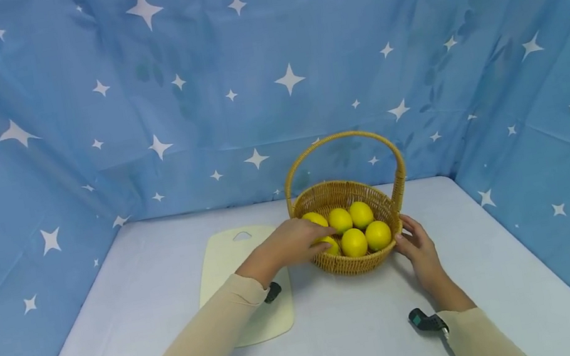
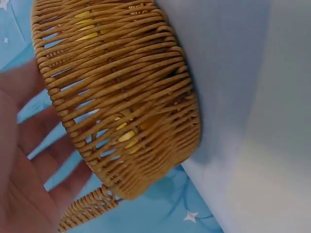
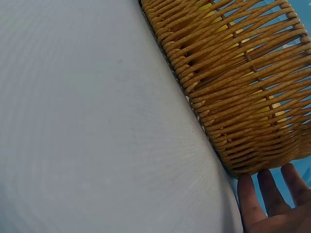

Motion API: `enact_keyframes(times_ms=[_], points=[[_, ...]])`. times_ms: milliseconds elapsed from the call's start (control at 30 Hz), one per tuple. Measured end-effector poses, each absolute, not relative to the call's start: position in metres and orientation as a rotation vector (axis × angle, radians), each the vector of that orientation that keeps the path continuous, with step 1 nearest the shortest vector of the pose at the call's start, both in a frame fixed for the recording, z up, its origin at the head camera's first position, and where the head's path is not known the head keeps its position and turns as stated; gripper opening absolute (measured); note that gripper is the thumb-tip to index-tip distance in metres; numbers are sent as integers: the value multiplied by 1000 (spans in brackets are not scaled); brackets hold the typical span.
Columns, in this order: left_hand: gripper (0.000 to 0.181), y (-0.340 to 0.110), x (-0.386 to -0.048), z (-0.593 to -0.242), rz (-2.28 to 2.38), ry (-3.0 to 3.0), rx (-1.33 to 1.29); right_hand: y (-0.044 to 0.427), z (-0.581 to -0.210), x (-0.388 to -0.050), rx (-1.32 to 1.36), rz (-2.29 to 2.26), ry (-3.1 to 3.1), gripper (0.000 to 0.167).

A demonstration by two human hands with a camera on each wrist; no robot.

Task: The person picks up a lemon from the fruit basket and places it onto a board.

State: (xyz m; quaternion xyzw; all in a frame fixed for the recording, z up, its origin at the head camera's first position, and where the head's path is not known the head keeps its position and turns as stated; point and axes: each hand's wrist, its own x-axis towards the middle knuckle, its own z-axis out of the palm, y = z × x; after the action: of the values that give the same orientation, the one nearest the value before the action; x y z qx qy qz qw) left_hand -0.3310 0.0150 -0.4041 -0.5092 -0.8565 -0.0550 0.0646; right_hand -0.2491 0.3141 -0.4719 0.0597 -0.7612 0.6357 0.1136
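A brown wicker basket (image 1: 354,265) with a tall arched handle (image 1: 343,134) stands upright on the table and holds several smooth, round yellow balls (image 1: 354,243). My left hand (image 1: 293,241) reaches over the basket's left rim, its fingers next to the balls on that side and partly covering one. In the left wrist view the fingers (image 2: 36,141) are spread and extend past the rim; their tips are hidden behind the weave. At the basket's right side, my right hand (image 1: 422,249) touches the wall. The right wrist view shows three nearly straight fingers (image 3: 272,194) against the wicker.
A cream cutting board (image 1: 266,331) lies flat on the white table (image 1: 360,343) to the left of the basket, partly under my left forearm. Blue curtains (image 1: 205,52) with white stars hang behind the table and at both sides. Small black devices (image 1: 427,321) sit at my wrists.
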Motion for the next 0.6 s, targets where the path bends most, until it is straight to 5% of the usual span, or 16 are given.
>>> enact_keyframes(times_ms=[600], points=[[51, 40, -344, -394, -116, -2830, -1430, 325, -496, -264, 155, 1883, -2193, 55]])
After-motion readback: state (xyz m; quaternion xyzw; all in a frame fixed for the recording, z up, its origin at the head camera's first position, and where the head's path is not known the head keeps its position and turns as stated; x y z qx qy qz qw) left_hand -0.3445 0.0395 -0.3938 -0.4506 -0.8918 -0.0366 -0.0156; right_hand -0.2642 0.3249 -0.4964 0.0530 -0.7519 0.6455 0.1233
